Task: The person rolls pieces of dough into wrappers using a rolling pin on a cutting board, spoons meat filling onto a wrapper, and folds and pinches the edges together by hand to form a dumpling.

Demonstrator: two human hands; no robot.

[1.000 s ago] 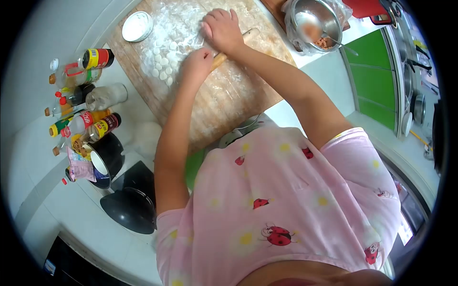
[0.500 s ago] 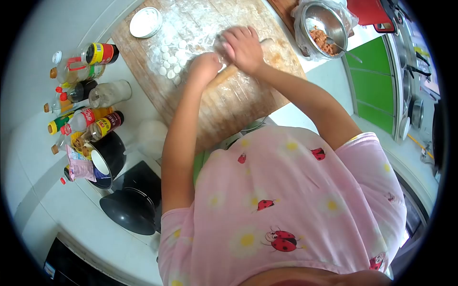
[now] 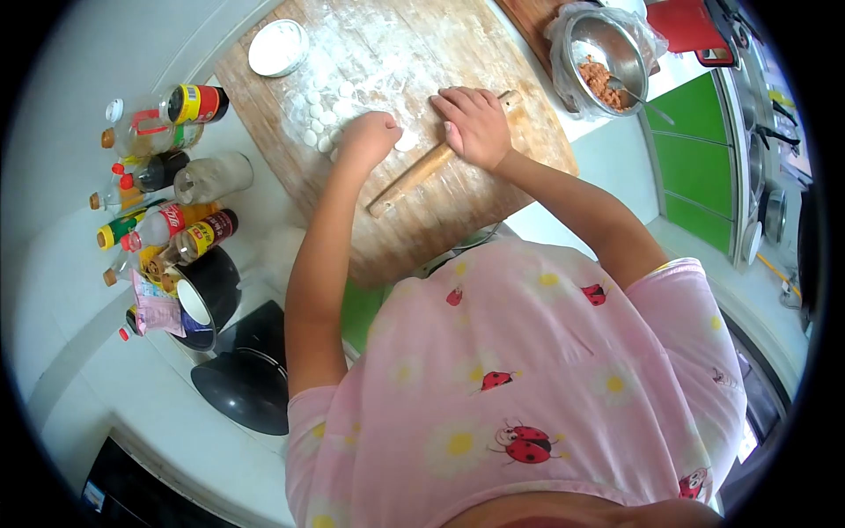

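Note:
A wooden rolling pin (image 3: pixel 409 183) lies diagonally on the floured wooden board (image 3: pixel 431 229). My right hand (image 3: pixel 475 128) rests over the pin's upper part, fingers spread and palm on it. Beside it, my left hand (image 3: pixel 371 139) is closed, with its thumb and fingertips at the edge of a small white dough piece (image 3: pixel 405 141). Several small round dough pieces (image 3: pixel 328 117) sit in flour just beyond my left hand. Farther up the board stands a round white container (image 3: pixel 278 48) with white contents.
At the upper right, a metal bowl (image 3: pixel 635 60) in a plastic bag holds orange-brown filling and a spoon. Bottles and a glass jar (image 3: pixel 214 178) crowd the left side. Near them are a black pot (image 3: pixel 220 286) and a black wok (image 3: pixel 242 392).
My right hand has shifted right along the pin, away from my left hand. More of the pin now shows, and a dough piece is visible between my hands. The view has shifted slightly.

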